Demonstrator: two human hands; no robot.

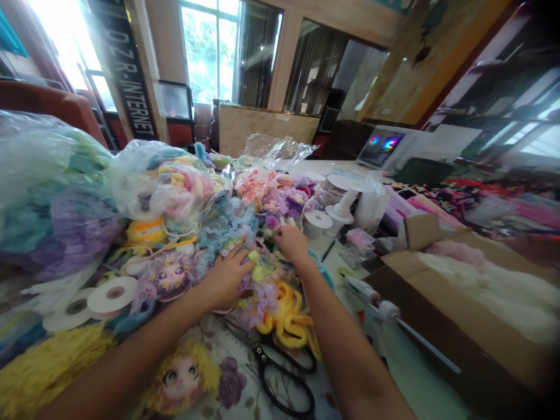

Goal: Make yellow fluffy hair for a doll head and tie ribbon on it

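Note:
My left hand (231, 271) lies with fingers spread on a heap of ruffled ribbon (231, 224) in pale blue, yellow and lilac. To its right, my right hand (291, 242) reaches into the same heap beside a purple pompom (272, 221). Its fingers are bent together, and what they hold, if anything, is hidden. Nearer to me lie a bundle of fuzzy yellow cord (286, 315) and black-handled scissors (284, 379). A doll head with lilac hair (170, 275) sits left of my left hand, and a yellow-haired doll head (181, 376) is below my forearm.
Clear bags of coloured material (56, 192) crowd the left side, with white ribbon spools (111, 296) before them. More spools (318, 220) stand at the right. A glue gun (371, 294) rests beside an open cardboard box (459, 297) holding fluffy white stuffing.

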